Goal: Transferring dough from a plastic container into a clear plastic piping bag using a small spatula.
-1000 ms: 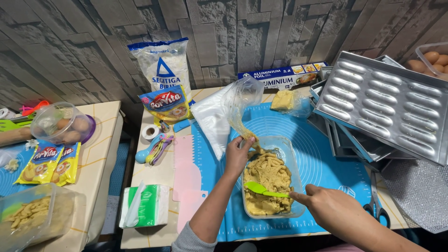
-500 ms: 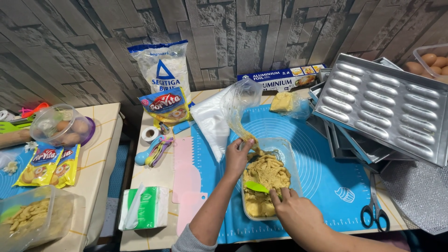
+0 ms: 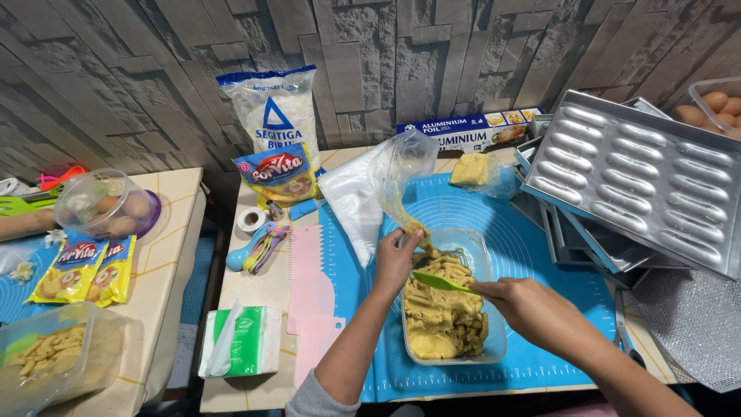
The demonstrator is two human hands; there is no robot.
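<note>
My left hand (image 3: 395, 261) grips the narrow lower end of a clear plastic piping bag (image 3: 401, 174) smeared with yellow dough, held upright over a clear rectangular container (image 3: 494, 351). The container holds pale yellow dough (image 3: 441, 316) and sits on a blue silicone mat (image 3: 532, 255). My right hand (image 3: 532, 305) holds a green spatula (image 3: 438, 282), its blade lying over the dough just beside my left hand.
A metal mould tray (image 3: 641, 181) leans on stacked trays at the right, eggs (image 3: 722, 104) behind it. A flour bag (image 3: 276, 116), margarine sachet (image 3: 282, 174), foil box (image 3: 471, 130), pink scrapers (image 3: 309, 293), tissue pack (image 3: 243, 344) and tape roll (image 3: 251, 220) surround the mat. The left table holds an egg bowl (image 3: 104, 205).
My right hand has moved the green spatula from the container's lower part up towards the bag's end at my left hand. The left hand has kept hold of the bag.
</note>
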